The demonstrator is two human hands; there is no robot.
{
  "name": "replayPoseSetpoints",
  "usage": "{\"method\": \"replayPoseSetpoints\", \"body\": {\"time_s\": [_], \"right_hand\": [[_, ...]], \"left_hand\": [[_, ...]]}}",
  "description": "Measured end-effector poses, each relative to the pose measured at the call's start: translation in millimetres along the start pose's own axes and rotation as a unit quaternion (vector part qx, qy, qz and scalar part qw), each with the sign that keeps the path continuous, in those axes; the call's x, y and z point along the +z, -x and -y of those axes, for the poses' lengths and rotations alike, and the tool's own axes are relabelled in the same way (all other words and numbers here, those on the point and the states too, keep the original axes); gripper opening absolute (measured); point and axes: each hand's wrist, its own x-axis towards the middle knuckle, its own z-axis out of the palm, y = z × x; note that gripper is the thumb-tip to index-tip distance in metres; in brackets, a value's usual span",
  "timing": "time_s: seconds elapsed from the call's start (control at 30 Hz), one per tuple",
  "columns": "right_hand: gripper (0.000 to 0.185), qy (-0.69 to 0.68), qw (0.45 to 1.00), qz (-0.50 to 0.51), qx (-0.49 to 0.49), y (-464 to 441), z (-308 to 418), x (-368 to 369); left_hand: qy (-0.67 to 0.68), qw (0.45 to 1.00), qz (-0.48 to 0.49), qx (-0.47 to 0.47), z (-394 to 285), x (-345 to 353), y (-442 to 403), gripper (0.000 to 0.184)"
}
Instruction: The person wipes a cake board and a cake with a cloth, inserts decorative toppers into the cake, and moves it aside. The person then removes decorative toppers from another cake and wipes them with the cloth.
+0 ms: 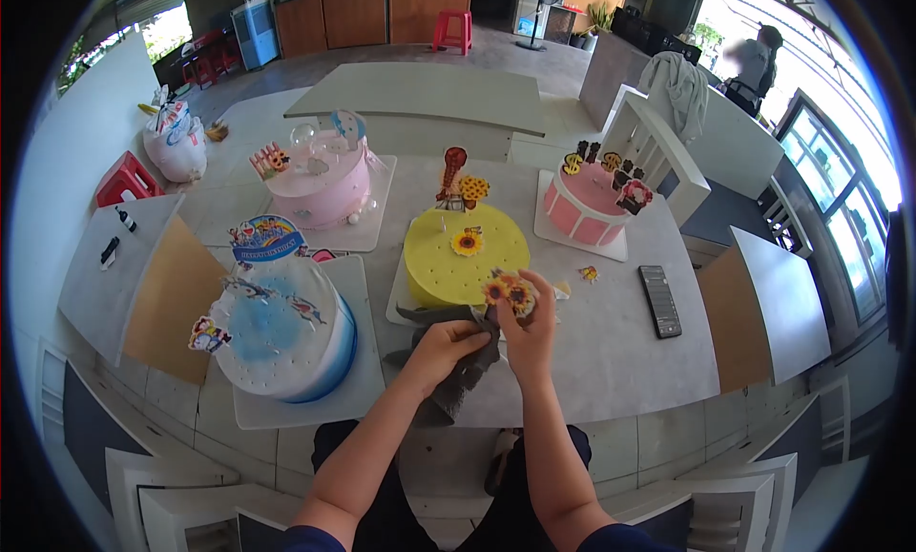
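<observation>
My left hand (pixel 447 354) is closed on a dark grey cloth (pixel 448 399) that hangs over the table's front edge. In my right hand (pixel 530 334) is a sunflower topper (pixel 509 292), held upright between the fingers, with the cloth touching its lower end. Just beyond both hands stands a yellow-green cake (pixel 458 280). One sunflower decoration (pixel 467 242) lies on its top, and a figure topper (pixel 453 178) with more sunflowers rises at its back edge. A small flower piece (pixel 589 274) lies on the table to the right of the cake.
A blue-and-white cake (pixel 277 333) stands at the left, a pink cake (pixel 320 185) behind it, and another pink cake (pixel 587 204) at the back right. A phone (pixel 659 302) lies on the right of the table (pixel 611 380). One person (pixel 756 65) is far back right.
</observation>
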Motion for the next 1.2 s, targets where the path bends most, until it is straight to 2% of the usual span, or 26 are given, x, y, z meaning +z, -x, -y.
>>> {"method": "replayPoseSetpoints", "body": {"time_s": [0.07, 0.1, 0.13, 0.2, 0.23, 0.3, 0.33, 0.4, 0.43, 0.57, 0.6, 0.67, 0.7, 0.73, 0.77, 0.8, 0.83, 0.87, 0.97, 1.03, 1.07, 1.13, 1.17, 1.2], "right_hand": [[0.038, 0.038, 0.999, 0.005, -0.021, 0.1, 3.0, 7.9], [0.042, -0.017, 1.000, 0.000, -0.015, -0.3, -0.4, 11.0], [0.042, -0.018, 1.000, 0.000, -0.018, -0.2, -2.3, 11.6], [0.036, -0.129, 0.989, 0.034, 0.064, 1.4, -6.0, 12.2], [0.036, -0.130, 0.989, 0.034, 0.063, 0.7, -8.9, 11.0], [0.025, -0.088, 0.989, 0.078, 0.095, -0.2, -12.4, 4.9], [0.025, -0.087, 0.989, 0.079, 0.095, 0.0, -11.0, 2.9], [0.015, -0.105, 0.991, 0.012, 0.075, -2.2, -5.6, -0.7], [0.015, -0.121, 0.992, -0.012, 0.038, -6.3, -10.9, -4.6], [0.014, -0.161, 0.972, -0.173, 0.013, -22.9, -5.9, -39.0], [0.014, -0.162, 0.972, -0.171, 0.014, -26.3, -4.5, -53.0], [0.012, -0.250, 0.938, -0.238, 0.039, -30.6, -1.3, -74.7], [0.012, -0.248, 0.938, -0.238, 0.039, -29.6, -1.5, -75.1], [0.009, -0.230, 0.948, -0.210, 0.062, -28.2, -2.3, -74.9], [0.007, -0.211, 0.957, -0.182, 0.085, -26.6, -3.5, -74.1], [0.007, -0.210, 0.956, -0.184, 0.085, -24.1, -7.1, -68.8], [0.008, -0.189, 0.967, -0.123, 0.120, -19.9, -12.7, -58.3], [0.011, -0.168, 0.972, -0.061, 0.155, -15.7, -16.4, -46.4], [0.015, -0.124, 0.974, 0.057, 0.181, -5.4, -8.1, -16.6], [0.016, -0.097, 0.979, 0.071, 0.165, -0.7, -3.5, -2.9], [0.018, -0.070, 0.983, 0.085, 0.148, 0.7, -1.9, 1.0], [0.023, -0.056, 0.985, 0.089, 0.139, 1.7, -3.7, 0.9], [0.023, -0.064, 0.981, 0.111, 0.145, 2.1, -3.3, -0.3], [0.024, -0.070, 0.977, 0.132, 0.151, 2.1, -2.6, -2.1]], "left_hand": [[-0.009, 1.000, 0.014, -0.024, 0.4, 0.4, 2.3, 0.017], [0.028, 1.000, 0.004, -0.001, 1.6, 1.0, 2.4, 0.017], [0.064, 0.998, -0.006, 0.022, 2.9, 1.1, 2.1, 0.016], [0.049, 0.997, -0.023, 0.053, 7.9, -2.5, -0.8, 0.015], [0.035, 0.995, -0.040, 0.082, 9.1, -3.9, -1.4, 0.015], [0.031, 0.995, -0.039, 0.084, 9.4, -1.3, -1.3, 0.014], [0.028, 0.995, -0.038, 0.087, 9.9, 0.6, -1.2, 0.014], [0.006, 0.996, -0.022, 0.084, 13.7, 2.2, -2.6, 0.014], [-0.018, 0.997, -0.006, 0.079, 14.7, 3.2, -3.2, 0.014], [-0.087, 0.993, 0.000, 0.086, 14.7, 9.7, -0.1, 0.015], [-0.094, 0.991, -0.015, 0.097, 15.7, 9.3, -0.2, 0.016], [-0.100, 0.989, -0.031, 0.108, 14.8, 7.9, 0.9, 0.016], [-0.092, 0.981, -0.060, 0.160, 12.1, 6.8, 2.6, 0.016], [-0.084, 0.970, -0.088, 0.212, 10.5, 5.7, 3.1, 0.016], [-0.083, 0.970, -0.086, 0.211, 10.8, 4.4, 2.1, 0.016], [-0.080, 0.955, -0.099, 0.269, 11.6, 2.7, 0.6, 0.015], [-0.076, 0.936, -0.111, 0.325, 12.2, 1.6, 0.0, 0.014], [-0.076, 0.936, -0.111, 0.324, 11.2, 2.2, 0.6, 0.014], [-0.030, 0.945, -0.112, 0.307, 10.3, 5.4, 0.9, 0.013], [-0.156, 0.902, -0.168, 0.367, 15.0, 5.2, -4.0, 0.017], [-0.157, 0.901, -0.169, 0.366, 14.9, 5.4, -4.3, 0.017], [-0.270, 0.846, -0.196, 0.416, 14.0, 5.8, -4.8, 0.021], [-0.270, 0.847, -0.195, 0.416, 12.7, 4.5, -4.9, 0.021], [-0.324, 0.817, -0.194, 0.436, 10.8, 1.9, -4.7, 0.023]]}}
